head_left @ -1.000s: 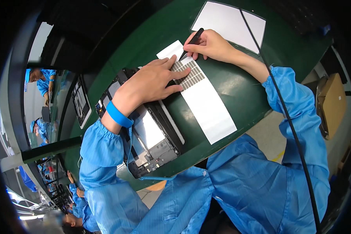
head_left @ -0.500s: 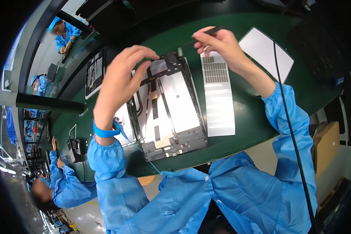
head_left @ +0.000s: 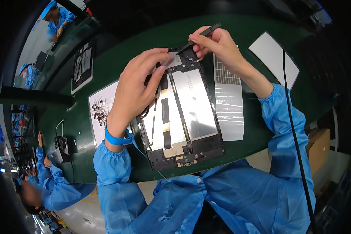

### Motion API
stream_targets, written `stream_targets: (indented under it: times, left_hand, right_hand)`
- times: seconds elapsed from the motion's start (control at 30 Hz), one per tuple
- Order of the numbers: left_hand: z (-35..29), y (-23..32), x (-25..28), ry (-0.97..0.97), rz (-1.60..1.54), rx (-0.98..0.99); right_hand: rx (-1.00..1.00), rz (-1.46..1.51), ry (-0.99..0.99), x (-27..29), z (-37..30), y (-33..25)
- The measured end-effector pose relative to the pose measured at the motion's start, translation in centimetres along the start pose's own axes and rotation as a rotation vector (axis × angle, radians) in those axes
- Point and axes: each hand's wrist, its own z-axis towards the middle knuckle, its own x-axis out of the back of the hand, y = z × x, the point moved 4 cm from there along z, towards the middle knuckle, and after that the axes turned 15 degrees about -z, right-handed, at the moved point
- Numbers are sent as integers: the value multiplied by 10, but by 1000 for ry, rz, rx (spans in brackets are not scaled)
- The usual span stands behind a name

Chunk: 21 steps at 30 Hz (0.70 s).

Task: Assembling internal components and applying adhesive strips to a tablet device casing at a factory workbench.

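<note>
An opened tablet (head_left: 193, 101), its inner boards and silvery plate exposed, lies on the bench in front of me. Black tweezers (head_left: 206, 33) are pinched in my right hand (head_left: 218, 46), slanting down so that their tips reach the tablet's top end. My left hand (head_left: 138, 80) rests over the upper left part of the tablet, thumb and fingers apart, fingertips beside the tweezer tips. It covers part of the tablet's left edge. A blue wrist strap (head_left: 117, 137) with a thin cord circles my left wrist. Whether the tips touch a small part cannot be made out.
Right of the tablet lies a white label sheet (head_left: 229, 113), with a white panel (head_left: 275, 58) farther off. Small black round parts with leads (head_left: 99, 109) sit on a white sheet at left. Another opened tablet (head_left: 83, 66) lies beyond. A black cable (head_left: 290, 113) hangs at right. Co-workers sit left.
The tweezers have come down from beside the tablet to its top end with my right hand. My left hand has shifted right over the tablet. My view has shifted too.
</note>
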Motion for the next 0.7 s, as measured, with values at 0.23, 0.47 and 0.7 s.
stream_targets:
  times: [0.23,0.47,0.7]
  left_hand:
    - [-1,2,-2,38,-50,50]
    - [1,2,-6,-2,18,31]
    - [0,0,-6,-6,38,43]
  right_hand:
    - [31,31,-38,3,-1,-4]
    - [29,-31,-35,2,-1,-4]
    - [61,-46,-32,2,0,-5]
